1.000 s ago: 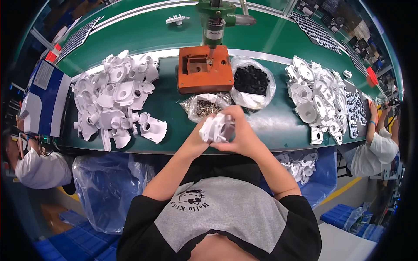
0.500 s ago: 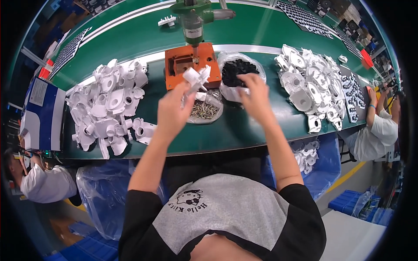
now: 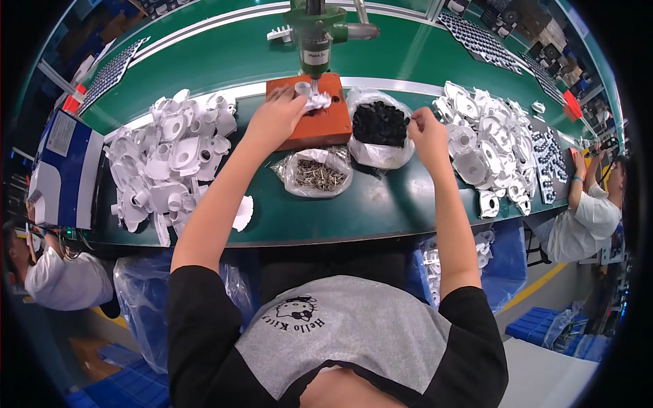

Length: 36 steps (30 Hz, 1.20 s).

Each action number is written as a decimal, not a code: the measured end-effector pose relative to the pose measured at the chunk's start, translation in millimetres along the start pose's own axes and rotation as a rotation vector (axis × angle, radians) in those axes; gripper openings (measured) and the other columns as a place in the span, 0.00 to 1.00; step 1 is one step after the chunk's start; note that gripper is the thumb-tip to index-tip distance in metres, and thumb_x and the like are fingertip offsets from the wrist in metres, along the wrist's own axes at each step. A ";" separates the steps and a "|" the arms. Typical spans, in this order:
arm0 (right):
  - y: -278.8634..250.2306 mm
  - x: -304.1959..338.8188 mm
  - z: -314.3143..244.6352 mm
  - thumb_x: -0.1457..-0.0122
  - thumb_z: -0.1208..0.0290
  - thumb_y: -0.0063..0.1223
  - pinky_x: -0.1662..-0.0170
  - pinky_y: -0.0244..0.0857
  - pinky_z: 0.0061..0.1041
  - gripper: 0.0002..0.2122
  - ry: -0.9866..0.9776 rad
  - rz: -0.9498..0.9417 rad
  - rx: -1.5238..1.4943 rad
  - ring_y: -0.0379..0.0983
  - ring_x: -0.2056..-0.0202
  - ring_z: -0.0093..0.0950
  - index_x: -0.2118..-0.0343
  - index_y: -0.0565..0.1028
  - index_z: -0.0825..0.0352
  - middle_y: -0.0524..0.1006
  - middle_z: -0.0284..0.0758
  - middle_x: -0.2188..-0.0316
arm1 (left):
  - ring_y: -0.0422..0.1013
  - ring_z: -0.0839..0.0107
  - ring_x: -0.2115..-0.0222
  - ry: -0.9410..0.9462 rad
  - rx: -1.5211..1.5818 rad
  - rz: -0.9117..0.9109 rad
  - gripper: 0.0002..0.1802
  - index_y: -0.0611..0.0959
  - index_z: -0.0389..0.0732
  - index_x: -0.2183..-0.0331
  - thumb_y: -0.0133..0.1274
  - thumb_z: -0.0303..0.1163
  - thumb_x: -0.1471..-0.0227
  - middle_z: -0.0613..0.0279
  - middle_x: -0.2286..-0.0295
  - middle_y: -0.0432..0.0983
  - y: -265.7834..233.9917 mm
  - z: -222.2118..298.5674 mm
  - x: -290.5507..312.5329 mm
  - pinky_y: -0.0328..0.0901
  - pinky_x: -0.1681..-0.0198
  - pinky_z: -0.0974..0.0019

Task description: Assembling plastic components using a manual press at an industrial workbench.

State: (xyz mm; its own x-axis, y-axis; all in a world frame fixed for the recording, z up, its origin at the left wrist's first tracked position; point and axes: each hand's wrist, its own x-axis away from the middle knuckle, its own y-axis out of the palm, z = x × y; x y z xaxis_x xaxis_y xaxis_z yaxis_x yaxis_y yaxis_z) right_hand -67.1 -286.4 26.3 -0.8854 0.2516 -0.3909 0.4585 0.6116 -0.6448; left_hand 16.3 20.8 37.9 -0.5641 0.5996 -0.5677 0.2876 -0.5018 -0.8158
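Observation:
My left hand (image 3: 280,115) grips a white plastic part (image 3: 314,102) on the orange block fixture (image 3: 326,126), under the green press head (image 3: 315,51). The part is partly hidden by my fingers and a little blurred. Right of the fixture stands a clear bag of small black pieces (image 3: 381,124). At its right edge is my right hand (image 3: 428,132), its fingertips pinched together; whatever is between them is too small to make out. In front of the fixture lies an open plastic bag of screws (image 3: 316,173).
Heaps of white plastic parts lie on the green table, one to the left (image 3: 180,156) and one to the right (image 3: 486,136). A blue and white machine (image 3: 68,173) stands at the far left. Below the table edge is a blue bin (image 3: 510,265). Co-workers sit at both sides.
My left hand has carried the white plastic part forward onto the orange fixture. My right hand has moved from over the black pieces to the bag's right side, its fingers now pinched.

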 end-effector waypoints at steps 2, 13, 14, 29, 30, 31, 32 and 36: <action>-2.0 -3.5 -14.0 0.53 0.75 0.52 0.66 0.67 0.25 0.08 0.004 -0.027 -0.127 0.74 0.74 0.28 0.69 0.73 0.70 0.75 0.40 0.78 | 0.67 0.48 0.55 -0.038 0.039 -0.130 0.10 0.73 0.36 0.65 0.50 0.31 0.49 0.43 0.59 0.70 -2.4 -2.0 6.5 0.62 0.50 0.52; 91.6 -40.2 -68.2 0.51 0.73 0.57 0.60 0.68 0.22 0.12 -0.203 -0.221 -0.309 0.76 0.66 0.26 0.64 0.76 0.75 0.79 0.41 0.68 | 0.65 0.49 0.50 -0.127 0.049 0.144 0.16 0.75 0.34 0.65 0.52 0.36 0.52 0.41 0.55 0.70 27.5 11.7 23.7 0.55 0.43 0.51; 99.6 -44.3 -69.8 0.51 0.73 0.57 0.61 0.68 0.23 0.11 -0.172 -0.220 -0.317 0.76 0.67 0.26 0.65 0.77 0.74 0.79 0.39 0.69 | 0.65 0.49 0.50 -0.135 0.047 0.144 0.16 0.75 0.34 0.65 0.52 0.36 0.52 0.41 0.55 0.70 28.3 12.4 23.5 0.55 0.43 0.51; 110.5 -25.6 -79.4 0.49 0.68 0.53 0.49 0.61 0.36 0.13 -0.679 -0.153 0.031 0.68 0.52 0.41 0.61 0.77 0.68 0.76 0.40 0.59 | 0.67 0.52 0.52 -0.138 0.020 0.177 0.16 0.75 0.34 0.65 0.54 0.35 0.55 0.43 0.57 0.73 29.0 10.9 24.1 0.58 0.44 0.53; 101.8 -24.5 -86.9 0.50 0.67 0.54 0.49 0.59 0.36 0.14 -0.646 -0.168 0.136 0.66 0.51 0.40 0.60 0.77 0.67 0.75 0.40 0.57 | 0.67 0.52 0.52 -0.134 0.030 0.179 0.16 0.75 0.34 0.65 0.53 0.34 0.54 0.43 0.57 0.73 29.7 10.2 23.8 0.58 0.44 0.53; 95.9 -22.1 -91.2 0.50 0.66 0.54 0.48 0.58 0.35 0.15 -0.612 -0.182 0.242 0.65 0.49 0.39 0.59 0.76 0.67 0.74 0.40 0.56 | 0.67 0.52 0.52 -0.130 0.041 0.181 0.16 0.75 0.34 0.65 0.53 0.34 0.54 0.43 0.57 0.73 30.5 10.1 24.3 0.58 0.44 0.52; 93.7 -18.2 -91.6 0.52 0.68 0.56 0.51 0.59 0.35 0.13 -0.661 -0.074 0.189 0.67 0.54 0.39 0.63 0.76 0.66 0.74 0.39 0.60 | 0.67 0.52 0.52 -0.132 0.044 0.180 0.16 0.75 0.34 0.65 0.53 0.34 0.54 0.43 0.57 0.73 31.2 10.4 25.6 0.58 0.44 0.52; 76.4 29.8 -104.7 0.56 0.74 0.58 0.64 0.63 0.33 0.04 -0.741 -0.274 -0.067 0.68 0.67 0.36 0.77 0.75 0.66 0.73 0.35 0.76 | 0.67 0.52 0.51 -0.150 0.036 0.188 0.16 0.75 0.34 0.65 0.53 0.35 0.54 0.43 0.57 0.73 30.9 9.2 26.3 0.57 0.44 0.53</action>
State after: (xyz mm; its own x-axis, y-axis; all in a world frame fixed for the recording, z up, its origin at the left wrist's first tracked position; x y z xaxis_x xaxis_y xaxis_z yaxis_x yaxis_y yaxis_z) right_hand -66.5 -153.6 34.1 -0.6734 -0.4645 -0.5751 0.2054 0.6297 -0.7492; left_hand 3.2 15.3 -1.3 -0.6127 0.3960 -0.6840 0.3718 -0.6192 -0.6916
